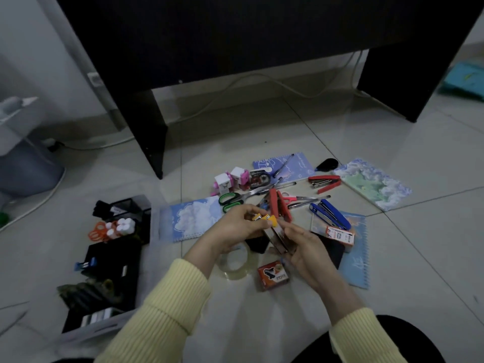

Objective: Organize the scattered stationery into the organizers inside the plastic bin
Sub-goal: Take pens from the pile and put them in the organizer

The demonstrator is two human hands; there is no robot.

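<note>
My left hand (233, 229) pinches small yellow-and-orange boxes (264, 218) above the floor. My right hand (303, 247) grips a stack of small flat brownish boxes (281, 238) just beside them. Stationery lies scattered on the tiles: green-handled scissors (230, 200), a red stapler (324, 182), a blue stapler (330, 213), a clear tape roll (235, 260), an orange staple box (273, 275). At the left stands the plastic bin (104, 328) with black organizers (115, 258) holding orange scissors (98, 231) and white items.
Several notebooks lie on the floor: a cloud-cover one (193, 218), a blue one (282, 166), a green-blue one (372, 183). A black desk (235, 35) stands behind, its leg (152, 137) near the pile. White cables (235, 87) run along the wall. A grey container (23, 163) is far left.
</note>
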